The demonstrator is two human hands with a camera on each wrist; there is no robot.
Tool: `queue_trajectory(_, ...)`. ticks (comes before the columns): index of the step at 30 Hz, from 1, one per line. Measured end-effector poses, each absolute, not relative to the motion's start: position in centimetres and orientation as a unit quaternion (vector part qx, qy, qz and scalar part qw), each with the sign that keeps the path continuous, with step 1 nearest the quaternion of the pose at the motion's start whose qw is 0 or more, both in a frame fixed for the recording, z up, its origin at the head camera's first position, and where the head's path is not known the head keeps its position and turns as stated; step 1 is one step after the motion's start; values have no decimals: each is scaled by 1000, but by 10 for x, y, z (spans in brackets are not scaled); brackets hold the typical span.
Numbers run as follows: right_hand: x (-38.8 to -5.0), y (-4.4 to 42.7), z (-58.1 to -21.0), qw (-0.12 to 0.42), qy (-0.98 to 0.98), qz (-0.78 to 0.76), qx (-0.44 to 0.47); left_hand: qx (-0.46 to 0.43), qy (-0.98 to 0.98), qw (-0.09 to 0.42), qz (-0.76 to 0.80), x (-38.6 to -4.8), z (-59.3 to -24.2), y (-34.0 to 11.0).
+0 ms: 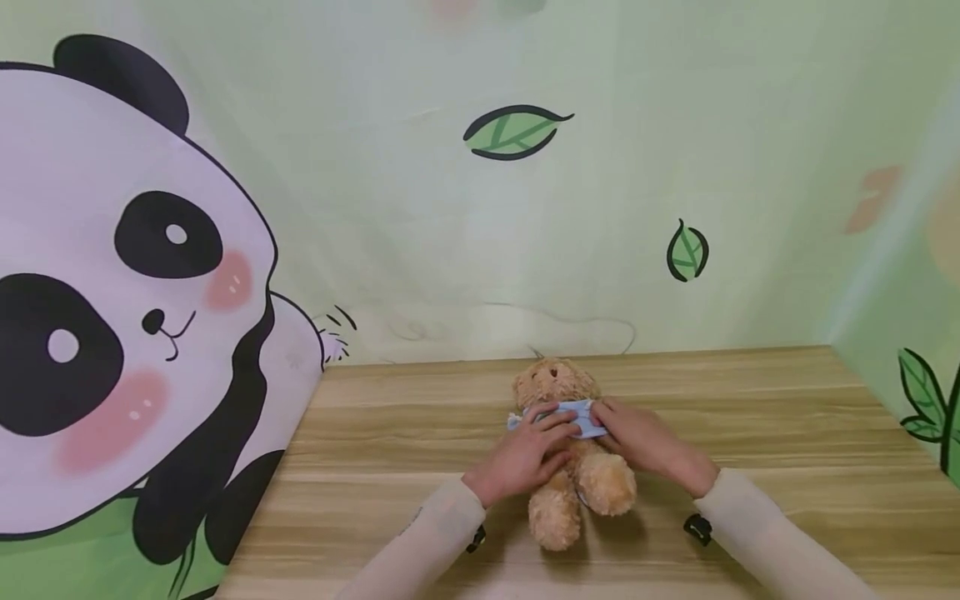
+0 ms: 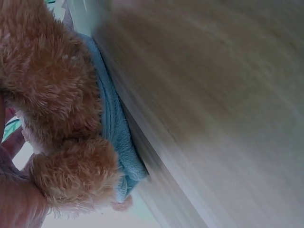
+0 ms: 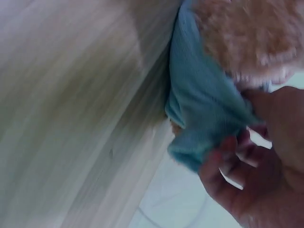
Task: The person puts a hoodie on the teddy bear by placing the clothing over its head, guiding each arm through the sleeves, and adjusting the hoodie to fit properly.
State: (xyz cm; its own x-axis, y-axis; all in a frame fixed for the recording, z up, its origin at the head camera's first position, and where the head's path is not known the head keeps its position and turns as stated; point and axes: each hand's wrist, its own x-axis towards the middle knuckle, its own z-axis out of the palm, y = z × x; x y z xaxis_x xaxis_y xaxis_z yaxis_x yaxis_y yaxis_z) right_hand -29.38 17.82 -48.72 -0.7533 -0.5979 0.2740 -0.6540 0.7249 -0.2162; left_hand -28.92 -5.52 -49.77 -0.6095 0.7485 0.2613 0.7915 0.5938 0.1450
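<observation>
A fluffy brown teddy bear (image 1: 555,379) lies on its back on the wooden table, its head toward the wall and its legs toward me. A small light-blue towel (image 1: 588,417) wraps its middle; the left wrist view shows the towel (image 2: 116,123) also under the bear's body. My left hand (image 1: 525,457) rests on the bear's belly and the towel with its fingers spread. On the other side, my right hand (image 1: 637,435) pinches the towel's edge. In the right wrist view, thumb and fingers of the right hand (image 3: 266,175) draw up a fold of towel (image 3: 204,104).
The wooden table (image 1: 405,425) reaches back to a pale green wall cloth (image 1: 360,167) printed with leaves. A large printed panda (image 1: 150,250) fills the left side. Black straps (image 1: 697,527) are on both wrists.
</observation>
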Motion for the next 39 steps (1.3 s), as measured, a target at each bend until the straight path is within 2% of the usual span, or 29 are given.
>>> queue_trajectory(4,-294,171,-490,157,-934,98,306,-432,-888,92,-128,-290,-498,-55)
queue_trajectory(10,-300,160,-499,169,-955,36,240,-442,-883,105,-116,-290,-500,-54)
queue_trajectory(21,-298,169,-492,143,-945,46,291,-438,-885,111,-110,-288,-502,-52)
queue_trajectory(31,-305,169,-498,141,-954,71,254,-441,-882,124,-111,-291,-501,-49)
queue_trajectory(39,-293,205,-489,58,-911,235,334,-417,-896,118,-94,-289,-495,-46)
